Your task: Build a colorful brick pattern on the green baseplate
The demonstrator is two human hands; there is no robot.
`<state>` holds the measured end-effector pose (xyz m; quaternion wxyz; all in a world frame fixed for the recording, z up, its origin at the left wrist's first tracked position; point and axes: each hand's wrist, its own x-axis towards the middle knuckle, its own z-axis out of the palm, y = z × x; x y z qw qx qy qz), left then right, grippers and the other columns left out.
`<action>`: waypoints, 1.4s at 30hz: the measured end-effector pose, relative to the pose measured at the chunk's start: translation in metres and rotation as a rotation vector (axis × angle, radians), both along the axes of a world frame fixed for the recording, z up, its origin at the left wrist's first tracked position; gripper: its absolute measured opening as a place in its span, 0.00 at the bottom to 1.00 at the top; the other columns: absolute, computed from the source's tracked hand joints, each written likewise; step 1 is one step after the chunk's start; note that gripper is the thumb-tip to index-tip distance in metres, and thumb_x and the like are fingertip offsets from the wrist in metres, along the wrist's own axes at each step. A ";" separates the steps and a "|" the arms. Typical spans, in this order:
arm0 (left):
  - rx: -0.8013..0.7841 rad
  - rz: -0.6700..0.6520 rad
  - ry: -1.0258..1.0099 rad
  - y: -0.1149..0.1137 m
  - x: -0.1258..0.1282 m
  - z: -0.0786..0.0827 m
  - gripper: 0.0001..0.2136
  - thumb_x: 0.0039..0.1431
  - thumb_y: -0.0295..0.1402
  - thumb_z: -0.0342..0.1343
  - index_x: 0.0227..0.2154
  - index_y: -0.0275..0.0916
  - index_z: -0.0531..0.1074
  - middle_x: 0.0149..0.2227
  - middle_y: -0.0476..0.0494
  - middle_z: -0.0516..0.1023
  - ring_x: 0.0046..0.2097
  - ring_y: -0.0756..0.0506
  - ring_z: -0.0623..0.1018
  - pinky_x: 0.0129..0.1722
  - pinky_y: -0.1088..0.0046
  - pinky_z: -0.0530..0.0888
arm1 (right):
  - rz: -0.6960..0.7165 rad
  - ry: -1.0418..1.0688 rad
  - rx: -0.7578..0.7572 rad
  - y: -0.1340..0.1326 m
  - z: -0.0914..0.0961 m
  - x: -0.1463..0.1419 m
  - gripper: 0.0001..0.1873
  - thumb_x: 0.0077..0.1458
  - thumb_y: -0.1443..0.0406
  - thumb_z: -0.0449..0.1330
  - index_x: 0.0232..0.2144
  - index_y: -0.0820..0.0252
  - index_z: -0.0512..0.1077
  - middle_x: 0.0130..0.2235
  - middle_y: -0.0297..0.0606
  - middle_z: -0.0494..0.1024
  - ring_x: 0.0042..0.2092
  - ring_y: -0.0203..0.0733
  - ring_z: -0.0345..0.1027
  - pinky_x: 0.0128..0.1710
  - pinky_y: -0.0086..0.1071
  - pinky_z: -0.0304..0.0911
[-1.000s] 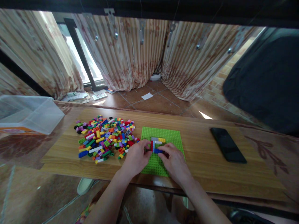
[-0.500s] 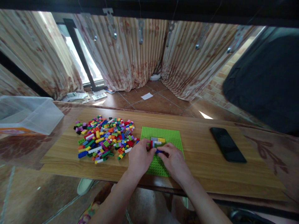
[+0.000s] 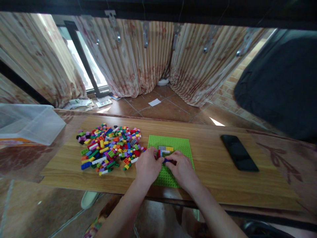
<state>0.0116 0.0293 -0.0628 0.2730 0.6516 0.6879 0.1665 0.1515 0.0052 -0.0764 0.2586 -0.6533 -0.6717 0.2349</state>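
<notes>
A blue brick (image 3: 169, 161) is held low over the green baseplate (image 3: 187, 142), between my two hands. My right hand (image 3: 182, 168) pinches it with thumb and fingers. My left hand (image 3: 148, 166) is closed too, its thumb tip at the brick's left end; its other fingers curl beside a red brick (image 3: 159, 153). Behind the fingertips, a grey brick (image 3: 162, 148), a yellow brick (image 3: 169, 149) and a white brick (image 3: 167, 151) sit together on the plate. The fingers hide part of this cluster.
Left of the plate spreads a pile of mixed bricks (image 3: 111, 148). A clear plastic bin (image 3: 49, 127) stands at the table's left end. To the right, a black phone (image 3: 239, 153) lies on the wooden board (image 3: 210, 181). Striped curtains (image 3: 138, 59) hang beyond the table.
The view has shifted slightly. Both hands stay at the same spot over the plate, and the blue brick has turned a little between the fingers.
</notes>
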 end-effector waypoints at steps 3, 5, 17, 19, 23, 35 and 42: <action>-0.015 -0.003 0.034 0.001 0.002 0.001 0.12 0.50 0.37 0.60 0.39 0.43 0.72 0.32 0.48 0.79 0.36 0.43 0.78 0.32 0.71 0.67 | -0.001 -0.005 0.016 0.001 -0.001 0.000 0.07 0.47 0.71 0.63 0.31 0.58 0.79 0.33 0.37 0.75 0.35 0.39 0.69 0.37 0.32 0.61; -0.023 -0.014 0.066 0.002 0.003 0.001 0.12 0.51 0.37 0.60 0.40 0.42 0.72 0.33 0.46 0.79 0.37 0.43 0.78 0.33 0.71 0.67 | 0.000 -0.009 0.027 0.002 -0.001 0.000 0.07 0.47 0.71 0.63 0.30 0.57 0.79 0.33 0.37 0.76 0.35 0.39 0.69 0.37 0.32 0.61; -0.016 -0.066 0.090 0.008 -0.001 0.002 0.13 0.50 0.38 0.60 0.38 0.41 0.68 0.31 0.48 0.79 0.36 0.45 0.78 0.31 0.73 0.66 | -0.016 0.045 -0.030 0.007 0.002 0.002 0.03 0.45 0.68 0.64 0.26 0.57 0.78 0.28 0.35 0.76 0.30 0.37 0.68 0.32 0.29 0.60; -0.009 -0.081 0.069 0.008 -0.003 0.002 0.12 0.50 0.37 0.60 0.37 0.41 0.68 0.30 0.49 0.78 0.35 0.45 0.77 0.30 0.74 0.65 | -0.007 0.048 -0.024 0.006 0.001 0.003 0.04 0.46 0.68 0.64 0.28 0.57 0.78 0.29 0.35 0.76 0.31 0.37 0.68 0.33 0.30 0.60; -0.002 -0.133 0.004 0.010 -0.008 0.001 0.12 0.51 0.37 0.59 0.38 0.40 0.69 0.29 0.50 0.78 0.32 0.47 0.76 0.29 0.74 0.64 | 0.044 0.116 -0.062 0.005 0.001 0.010 0.09 0.44 0.67 0.65 0.32 0.57 0.79 0.29 0.33 0.75 0.30 0.36 0.67 0.32 0.30 0.61; 0.061 -0.084 -0.209 0.009 -0.017 -0.011 0.07 0.59 0.30 0.50 0.37 0.38 0.72 0.31 0.47 0.78 0.33 0.49 0.75 0.33 0.75 0.68 | -0.094 0.303 -0.053 0.004 0.001 0.032 0.12 0.52 0.58 0.58 0.29 0.58 0.78 0.30 0.37 0.80 0.33 0.42 0.72 0.34 0.33 0.63; 0.077 -0.094 -0.261 0.007 -0.019 -0.014 0.07 0.59 0.33 0.51 0.38 0.38 0.71 0.31 0.47 0.78 0.33 0.49 0.76 0.33 0.75 0.67 | -0.105 0.302 -0.086 0.002 -0.001 0.022 0.09 0.49 0.59 0.61 0.29 0.57 0.78 0.31 0.36 0.80 0.34 0.42 0.72 0.37 0.34 0.63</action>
